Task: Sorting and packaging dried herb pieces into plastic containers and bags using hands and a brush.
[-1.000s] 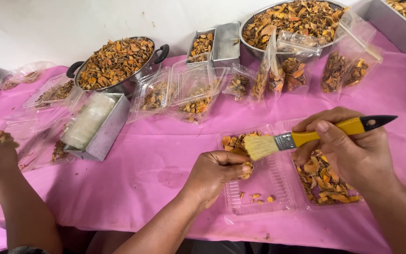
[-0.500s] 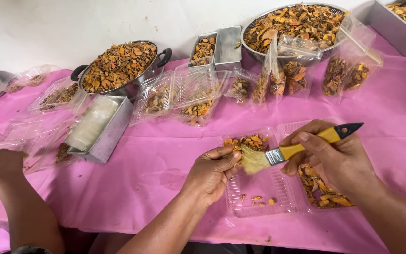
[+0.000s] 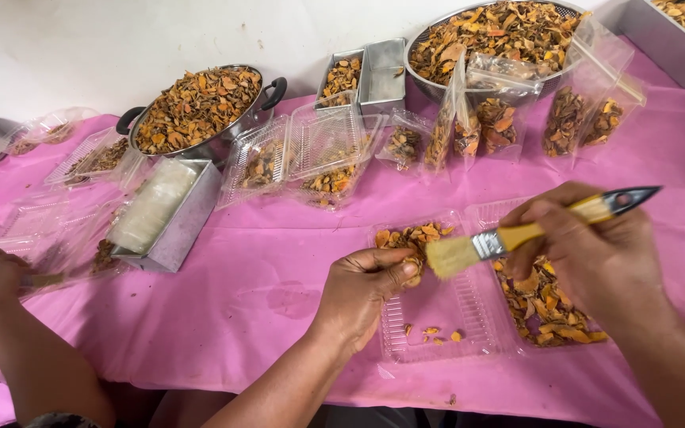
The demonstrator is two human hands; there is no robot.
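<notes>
Over clear tray [image 3: 477,333], right hand [image 3: 596,261] gripping brush [image 3: 509,238].

Two bare forearms, no sleeves or rings visible, left hand [image 3: 362,297] at 6 o'clock, right hand [image 3: 588,257] at 4 o'clock, nails seemingly short

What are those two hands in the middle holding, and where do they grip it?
The right hand grips a paintbrush by its yellow handle. The left hand pinches a dried orange piece between thumb and fingers.
</notes>
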